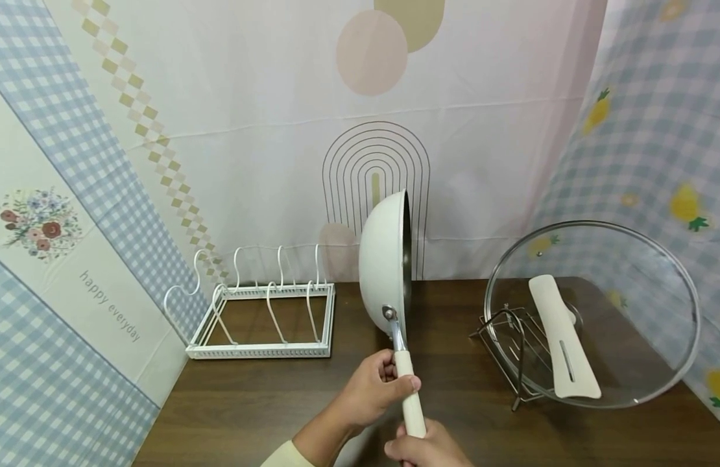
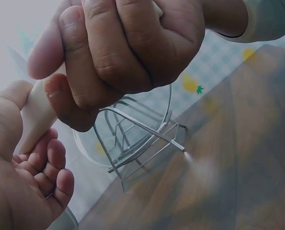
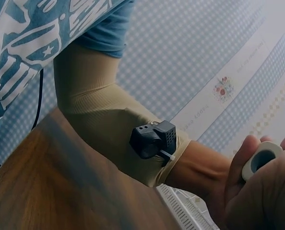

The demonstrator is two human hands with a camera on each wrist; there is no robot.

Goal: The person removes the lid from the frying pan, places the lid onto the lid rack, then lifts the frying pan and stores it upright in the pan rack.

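Observation:
A white frying pan [image 1: 382, 259] stands on its side in the head view, dark inside facing right, its cream handle [image 1: 414, 415] pointing down toward me. My left hand [image 1: 379, 389] grips the handle near its metal neck, thumb laid across it. Lower down, my right hand [image 1: 429, 447] holds the handle's end. Both hands show close up in the left wrist view, the right hand [image 2: 128, 48] with curled fingers and the left hand [image 2: 17, 163] around the handle [image 2: 38, 112]. The handle's hollow end [image 3: 263, 158] shows in the right wrist view.
Left of the pan, a white rack [image 1: 261, 352] with several curved wire dividers stands on the brown wooden table [image 1: 249, 402]. At right, a large glass lid [image 1: 634, 311] with a cream grip [image 1: 564, 337] leans in a small metal stand [image 1: 520, 363]. Patterned cloth hangs behind.

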